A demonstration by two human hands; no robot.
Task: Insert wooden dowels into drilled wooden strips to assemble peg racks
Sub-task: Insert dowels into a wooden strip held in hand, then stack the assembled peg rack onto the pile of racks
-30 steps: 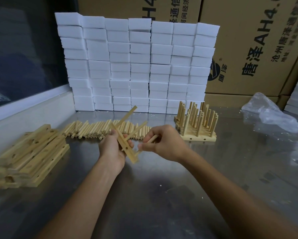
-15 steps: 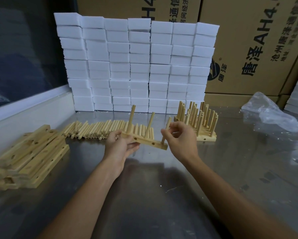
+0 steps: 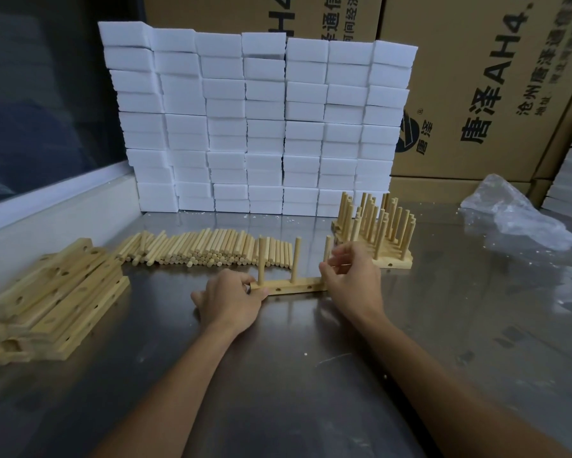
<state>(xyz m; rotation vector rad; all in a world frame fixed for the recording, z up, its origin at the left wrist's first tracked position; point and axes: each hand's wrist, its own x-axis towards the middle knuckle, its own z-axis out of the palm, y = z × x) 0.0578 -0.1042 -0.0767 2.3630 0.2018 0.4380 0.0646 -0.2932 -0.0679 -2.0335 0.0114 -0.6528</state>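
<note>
**Third dowel going in; one strip nearly pegged, many still to do**

A wooden strip (image 3: 291, 287) lies flat on the steel counter (image 3: 311, 375), long side running left to right, near the middle of the scene. Three dowels stand upright in it: the left dowel (image 3: 261, 259), the middle dowel (image 3: 296, 258) and the right dowel (image 3: 327, 251). The left hand (image 3: 230, 300) grips the strip's left end, fingers curled over it and pinning it to the counter. The right hand (image 3: 352, 280) is at the strip's right end, its fingers loosely bent around the base of the right dowel; whether it actually pinches that dowel or only steadies it I cannot tell, and how deep the dowel sits is hidden by the hand.

Judging from how things lie, this rack is at or close to its last peg: every hole that shows on the strip's top has a dowel in it, though small holes show on its near face.

Done so far: a cluster of finished racks (image 3: 375, 233) stands just beyond the right hand, pegs upright and packed together.

Left to do: a stack of bare drilled strips (image 3: 56, 295) waits at the left, and a row of loose dowels (image 3: 205, 249) lies beyond the strip in hand, so plenty of assembly remains.
</note>
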